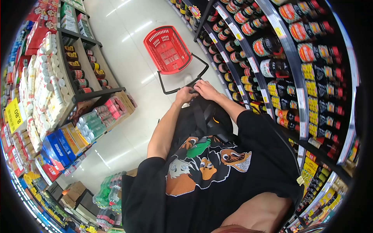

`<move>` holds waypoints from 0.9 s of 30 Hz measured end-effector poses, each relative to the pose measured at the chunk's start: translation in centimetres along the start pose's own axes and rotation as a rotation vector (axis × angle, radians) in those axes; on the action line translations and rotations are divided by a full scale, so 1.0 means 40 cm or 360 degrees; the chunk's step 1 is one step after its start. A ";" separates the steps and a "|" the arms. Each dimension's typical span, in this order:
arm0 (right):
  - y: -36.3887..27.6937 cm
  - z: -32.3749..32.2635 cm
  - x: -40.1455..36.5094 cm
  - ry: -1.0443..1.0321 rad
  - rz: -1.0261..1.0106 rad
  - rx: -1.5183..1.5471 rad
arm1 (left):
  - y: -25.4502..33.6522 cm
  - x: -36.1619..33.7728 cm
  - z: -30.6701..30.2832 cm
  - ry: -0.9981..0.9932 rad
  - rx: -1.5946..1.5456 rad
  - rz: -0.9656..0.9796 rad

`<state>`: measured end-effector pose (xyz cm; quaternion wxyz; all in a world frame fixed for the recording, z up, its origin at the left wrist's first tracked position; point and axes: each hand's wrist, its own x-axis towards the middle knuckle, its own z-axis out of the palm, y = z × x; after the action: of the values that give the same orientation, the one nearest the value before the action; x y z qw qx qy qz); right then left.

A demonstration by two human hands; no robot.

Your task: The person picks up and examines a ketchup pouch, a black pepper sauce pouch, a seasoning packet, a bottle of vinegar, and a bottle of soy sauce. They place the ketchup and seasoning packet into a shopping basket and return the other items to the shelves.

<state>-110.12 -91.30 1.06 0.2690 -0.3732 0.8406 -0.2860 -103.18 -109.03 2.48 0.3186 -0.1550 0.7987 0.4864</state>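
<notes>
The red basket stood tilted on the aisle floor, near the jar shelves on my right. I judged that a careless tug on its black handle could swing it into the lower jars or tip it over. My left grip was curled tight about the handle's top bar. My right grip lay touching it, fingers bent; I could not tell whether it pinched the bar.
</notes>
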 end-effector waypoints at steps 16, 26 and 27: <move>0.012 -0.152 0.777 0.0008 -0.0046 0.0331 | 0.021 0.332 -0.556 0.0670 0.0303 -0.0142; -0.026 -0.245 1.213 -0.0114 0.0159 0.0378 | 0.032 0.532 -0.922 0.0863 0.0591 0.0022; -0.027 -0.248 1.253 -0.0097 0.0184 0.0387 | 0.027 0.552 -0.951 0.0954 0.0547 0.0058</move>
<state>-145.11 -128.27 -3.31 0.3536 -0.2974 0.8113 -0.3582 -133.94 -140.46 0.99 0.0825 -0.2207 0.9297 0.2832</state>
